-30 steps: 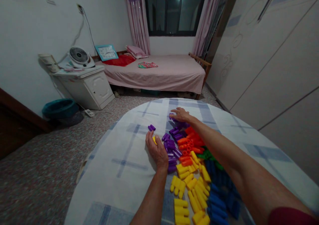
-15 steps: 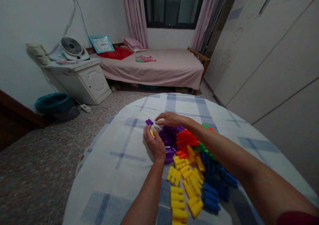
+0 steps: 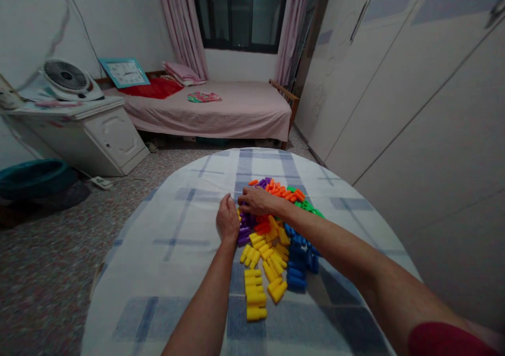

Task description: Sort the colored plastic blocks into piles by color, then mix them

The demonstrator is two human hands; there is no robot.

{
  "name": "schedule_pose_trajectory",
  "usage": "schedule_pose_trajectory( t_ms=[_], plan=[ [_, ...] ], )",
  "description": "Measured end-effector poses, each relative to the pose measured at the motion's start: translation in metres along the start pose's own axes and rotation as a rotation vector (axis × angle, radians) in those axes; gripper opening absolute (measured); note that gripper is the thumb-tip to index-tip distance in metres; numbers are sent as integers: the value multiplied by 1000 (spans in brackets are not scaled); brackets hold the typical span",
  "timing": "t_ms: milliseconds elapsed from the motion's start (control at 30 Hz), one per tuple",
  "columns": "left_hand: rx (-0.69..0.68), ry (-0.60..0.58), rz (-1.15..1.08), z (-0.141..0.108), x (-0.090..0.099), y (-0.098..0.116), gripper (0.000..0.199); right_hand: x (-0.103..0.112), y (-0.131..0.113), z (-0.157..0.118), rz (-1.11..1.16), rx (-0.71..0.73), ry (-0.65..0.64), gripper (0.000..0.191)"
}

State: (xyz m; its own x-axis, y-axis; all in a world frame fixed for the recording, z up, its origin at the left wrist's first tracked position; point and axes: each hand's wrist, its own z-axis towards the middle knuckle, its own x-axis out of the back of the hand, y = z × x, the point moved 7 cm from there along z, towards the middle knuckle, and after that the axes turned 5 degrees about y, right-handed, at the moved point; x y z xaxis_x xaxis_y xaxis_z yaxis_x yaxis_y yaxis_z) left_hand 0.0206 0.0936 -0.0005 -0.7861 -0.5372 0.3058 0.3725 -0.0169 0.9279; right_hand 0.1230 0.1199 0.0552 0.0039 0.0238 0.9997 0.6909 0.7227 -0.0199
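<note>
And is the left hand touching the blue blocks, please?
Apart. The head view shows the left hand at the pile's left edge, with purple blocks and yellow blocks lying between it and the blue blocks.

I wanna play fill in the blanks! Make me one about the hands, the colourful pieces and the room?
1. The left hand is beside the pile of pieces; the arm crossing over the pile is the ____ one.
2. The pieces nearest the camera are coloured ____.
3. Between the pink curtains is a dark ____.
4. The clock has a frame shaped like a ____.

Missing words: right; yellow; window; rectangle.
</note>
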Motion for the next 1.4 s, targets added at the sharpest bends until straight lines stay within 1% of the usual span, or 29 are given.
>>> schedule_pose_trajectory(
  t_ms=[67,133,200,233,267,333,367,400,433,467,500,533,567,633,733,800,867,933,1033,1133,1200,1233,1300,1367,1400],
  plan=[
    [-72,-202,117,-5,-12,7,44,12,-1,-27,29,7,81,27],
    [-153,-340,194,-11,-20,14,44,25,-2,-55,111,20,215,22],
    [-214,-420,231,-16,-25,20,42,39,3,-88,205,6,393,22],
    [-231,-448,242,-18,-26,22,42,44,10,-108,242,-32,495,24],
    [-245,-471,252,-19,-26,24,42,46,21,-130,269,-100,593,26],
    [-275,-475,299,-19,-25,29,42,39,52,-176,282,-352,751,31],
    [-288,-442,354,-17,-21,31,42,29,68,-199,265,-514,778,34],
    [-288,-391,432,-15,-17,33,42,16,84,-221,235,-708,776,38],
    [-266,-336,523,-14,-11,33,42,0,96,-240,221,-898,740,42],
    [-228,-292,613,-13,-6,33,43,-17,104,-254,236,-1039,680,45],
    [-184,-269,688,-14,-3,32,45,-31,107,-261,255,-1138,630,48],
    [-149,-271,737,-16,-1,31,46,-42,106,-262,279,-1189,597,50],
    [-129,-296,747,-20,-2,30,47,-50,101,-258,308,-1198,581,52],
    [-140,-358,697,-30,-9,34,48,-55,86,-239,365,-1165,605,53],
    [-132,-418,530,-42,-22,41,47,-52,65,-213,478,-1187,693,54],
    [-101,-430,425,-46,-28,45,48,-49,57,-200,576,-1205,784,53],
    [-86,-427,351,-48,-32,50,48,-47,53,-188,701,-1161,877,52],
    [-107,-404,299,-51,-33,56,45,-46,50,-176,806,-1091,941,51],
    [-223,-384,147,-64,-33,72,38,-44,42,-159,880,-978,965,47],
    [-418,-457,0,-84,-33,93,31,-40,33,-152,921,-853,956,42],
    [-531,-483,-44,-87,-29,102,30,-32,34,-157,899,-752,986,42],
    [-572,-473,-47,-82,-24,103,30,-27,39,-163,856,-715,1015,42],
    [-612,-404,-16,-55,-15,96,33,-18,59,-179,712,-699,1080,44],
    [-596,-303,78,-15,-8,79,37,-15,92,-193,554,-769,1101,46],
    [-574,-256,148,7,-7,68,38,-18,110,-197,493,-817,1084,47]
  ],
)
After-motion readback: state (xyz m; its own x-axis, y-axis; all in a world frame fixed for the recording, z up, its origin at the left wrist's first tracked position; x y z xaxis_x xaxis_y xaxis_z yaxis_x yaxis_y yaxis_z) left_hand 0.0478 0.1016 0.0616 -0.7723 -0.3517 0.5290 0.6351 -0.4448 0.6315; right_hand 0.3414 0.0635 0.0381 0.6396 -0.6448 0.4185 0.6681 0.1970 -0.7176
